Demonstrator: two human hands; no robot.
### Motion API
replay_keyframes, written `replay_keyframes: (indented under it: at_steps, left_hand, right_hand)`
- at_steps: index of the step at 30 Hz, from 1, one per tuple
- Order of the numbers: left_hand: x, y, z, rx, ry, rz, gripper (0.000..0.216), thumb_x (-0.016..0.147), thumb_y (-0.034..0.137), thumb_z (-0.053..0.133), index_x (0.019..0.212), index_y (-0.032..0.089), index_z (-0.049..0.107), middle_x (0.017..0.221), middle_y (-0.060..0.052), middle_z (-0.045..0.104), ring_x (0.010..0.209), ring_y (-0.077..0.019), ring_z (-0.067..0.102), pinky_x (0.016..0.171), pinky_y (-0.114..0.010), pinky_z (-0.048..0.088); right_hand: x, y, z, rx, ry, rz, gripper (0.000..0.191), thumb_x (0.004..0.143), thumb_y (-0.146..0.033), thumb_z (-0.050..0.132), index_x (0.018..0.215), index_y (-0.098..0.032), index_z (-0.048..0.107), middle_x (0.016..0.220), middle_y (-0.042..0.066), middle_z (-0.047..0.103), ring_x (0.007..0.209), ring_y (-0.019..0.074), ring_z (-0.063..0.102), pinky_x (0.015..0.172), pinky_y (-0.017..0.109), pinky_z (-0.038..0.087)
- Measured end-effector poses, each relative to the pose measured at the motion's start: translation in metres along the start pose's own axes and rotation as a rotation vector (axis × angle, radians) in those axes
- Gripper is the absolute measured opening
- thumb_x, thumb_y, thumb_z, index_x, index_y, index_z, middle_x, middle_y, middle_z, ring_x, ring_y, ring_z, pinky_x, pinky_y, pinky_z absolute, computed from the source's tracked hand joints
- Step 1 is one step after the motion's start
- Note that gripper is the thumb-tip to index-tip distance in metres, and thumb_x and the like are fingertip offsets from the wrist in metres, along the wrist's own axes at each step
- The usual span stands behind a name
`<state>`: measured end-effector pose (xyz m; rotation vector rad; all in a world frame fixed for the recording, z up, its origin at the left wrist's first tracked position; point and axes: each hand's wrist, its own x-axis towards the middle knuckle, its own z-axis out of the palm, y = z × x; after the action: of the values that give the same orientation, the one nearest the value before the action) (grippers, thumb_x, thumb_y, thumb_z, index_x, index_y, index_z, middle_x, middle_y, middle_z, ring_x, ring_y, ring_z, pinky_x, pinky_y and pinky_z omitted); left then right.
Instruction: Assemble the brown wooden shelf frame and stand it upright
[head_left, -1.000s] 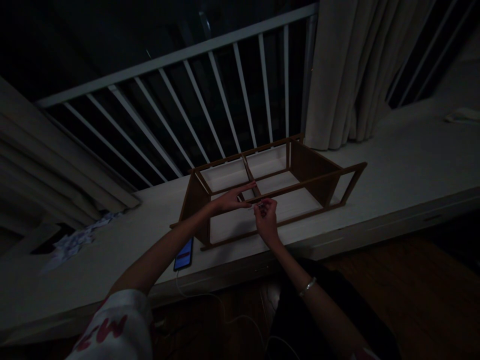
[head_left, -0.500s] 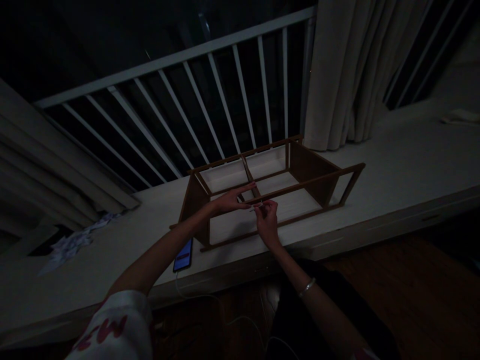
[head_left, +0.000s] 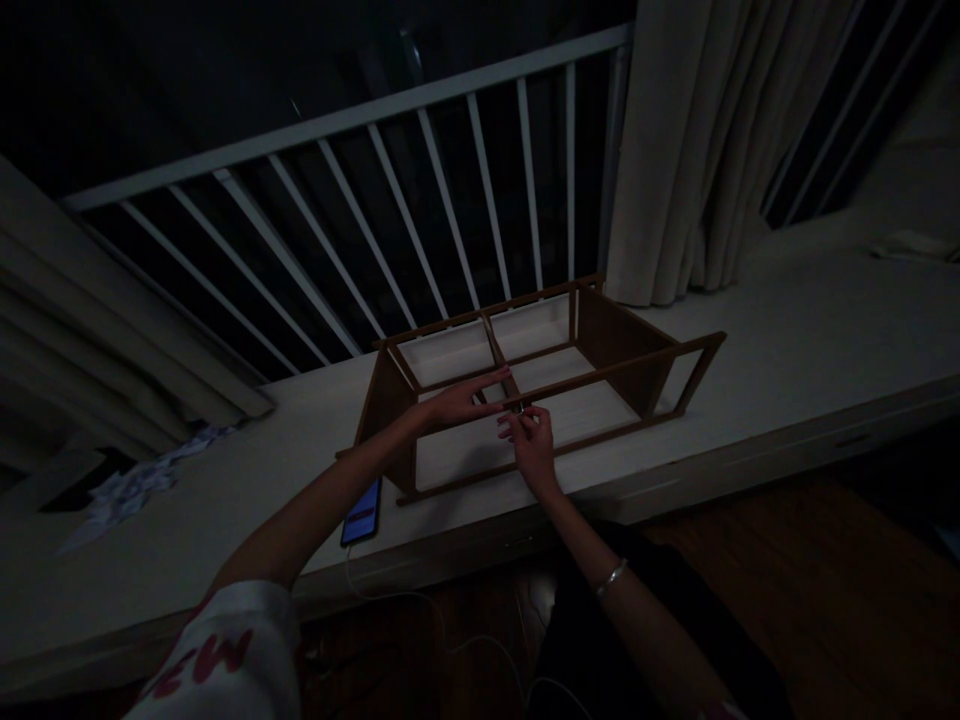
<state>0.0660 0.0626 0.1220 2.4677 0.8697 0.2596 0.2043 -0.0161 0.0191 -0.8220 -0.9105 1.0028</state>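
A brown wooden shelf frame [head_left: 600,375] lies on its side on the white window ledge. My left hand [head_left: 459,402] grips it at the middle, where a crosspiece [head_left: 495,345] meets the upper front rail; the thumb is below and the fingers lie along the top. Close beside it, my right hand [head_left: 532,440] pinches a small thin metal tool that looks like a hex key [head_left: 521,408], held against the rail at that joint. Its tip and the fastener are too dark and small to make out.
A phone [head_left: 361,515] with a white cable [head_left: 397,595] lies left of the frame, near the ledge's front edge. Behind stands a white railing [head_left: 420,100]. Curtains [head_left: 675,150] hang at both sides, and crumpled white material [head_left: 142,490] lies at the far left.
The fingers of my right hand have shifted and spread a little around the small tool at the joint. My left hand keeps its place on the frame. The view has moved slightly.
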Motion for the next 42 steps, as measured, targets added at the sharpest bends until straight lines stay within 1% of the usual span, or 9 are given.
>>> replay_keyframes:
  at_steps: [8,12,19,22,27,30,33,36,42]
  left_hand:
    - [-0.002,0.006,-0.002,0.062,0.006,-0.021,0.069,0.079,0.053,0.046,0.138,0.029,0.019,0.148,-0.001,0.020,0.130,-0.0211,0.036,0.100,-0.032,0.037]
    - [-0.002,0.006,-0.001,0.067,0.004,-0.040,0.068,0.080,0.053,0.046,0.138,0.030,0.019,0.148,-0.001,0.020,0.127,-0.0208,0.040,0.097,-0.032,0.039]
    - [-0.002,0.006,-0.001,0.109,0.021,-0.011,0.069,0.079,0.055,0.045,0.138,0.030,0.020,0.147,0.000,0.023,0.134,-0.0201,0.026,0.110,-0.035,0.025]
    - [-0.002,0.007,-0.001,0.110,0.026,-0.015,0.067,0.079,0.055,0.044,0.137,0.031,0.021,0.147,0.000,0.023,0.134,-0.0201,0.028,0.109,-0.036,0.026]
    - [-0.002,0.005,0.000,0.106,0.026,-0.018,0.067,0.079,0.055,0.045,0.137,0.032,0.021,0.147,0.001,0.021,0.134,-0.0200,0.029,0.109,-0.036,0.026]
    - [-0.002,0.005,-0.001,0.107,0.027,-0.019,0.067,0.079,0.055,0.045,0.137,0.032,0.021,0.147,0.001,0.022,0.134,-0.0194,0.027,0.110,-0.035,0.025]
    - [-0.001,0.006,-0.001,0.098,0.023,-0.029,0.066,0.079,0.054,0.046,0.137,0.033,0.021,0.147,0.002,0.022,0.134,-0.0195,0.028,0.107,-0.035,0.029]
    - [-0.001,0.008,0.000,0.085,0.027,-0.028,0.066,0.079,0.053,0.046,0.137,0.033,0.021,0.148,0.001,0.021,0.133,-0.0204,0.030,0.103,-0.035,0.034]
    - [-0.001,0.007,0.000,0.058,0.013,-0.044,0.068,0.079,0.053,0.047,0.138,0.032,0.020,0.148,-0.002,0.019,0.123,-0.0225,0.043,0.092,-0.034,0.042]
  right_hand:
    - [0.003,0.005,-0.006,0.078,-0.127,0.067,0.027,0.080,-0.048,0.051,0.088,-0.022,0.044,0.088,0.002,0.065,0.044,0.0072,0.054,0.036,0.018,0.031]
    - [0.004,0.006,-0.010,0.093,-0.174,0.104,0.029,0.080,-0.050,0.050,0.086,-0.022,0.047,0.092,0.003,0.066,0.039,0.0055,0.049,0.031,0.018,0.024]
    - [0.006,0.013,-0.014,0.055,-0.127,0.070,0.029,0.078,-0.049,0.053,0.083,-0.020,0.053,0.086,0.003,0.067,0.041,0.0051,0.043,0.038,0.019,0.032]
    - [0.006,0.016,-0.017,0.019,-0.061,0.067,0.030,0.075,-0.049,0.056,0.083,-0.019,0.057,0.080,0.003,0.067,0.048,0.0077,0.047,0.043,0.021,0.037]
    - [0.008,0.019,-0.023,-0.022,0.016,0.042,0.031,0.070,-0.048,0.061,0.080,-0.018,0.062,0.073,0.002,0.065,0.069,0.0147,0.057,0.065,0.027,0.044]
    - [0.012,0.021,-0.029,-0.052,0.018,0.063,0.032,0.068,-0.049,0.063,0.078,-0.018,0.063,0.071,0.002,0.064,0.066,0.0143,0.056,0.063,0.027,0.043]
    - [0.015,0.021,-0.034,-0.072,-0.001,0.059,0.032,0.068,-0.049,0.063,0.077,-0.018,0.062,0.068,0.001,0.062,0.065,0.0139,0.053,0.062,0.026,0.042]
    - [0.017,0.019,-0.038,-0.112,-0.026,-0.011,0.028,0.071,-0.046,0.062,0.078,-0.019,0.061,0.070,-0.001,0.060,0.067,0.0134,0.052,0.066,0.026,0.041]
    - [0.018,0.015,-0.039,-0.198,-0.033,-0.042,0.028,0.074,-0.047,0.058,0.077,-0.019,0.059,0.069,-0.001,0.056,0.067,0.0134,0.049,0.064,0.025,0.040]
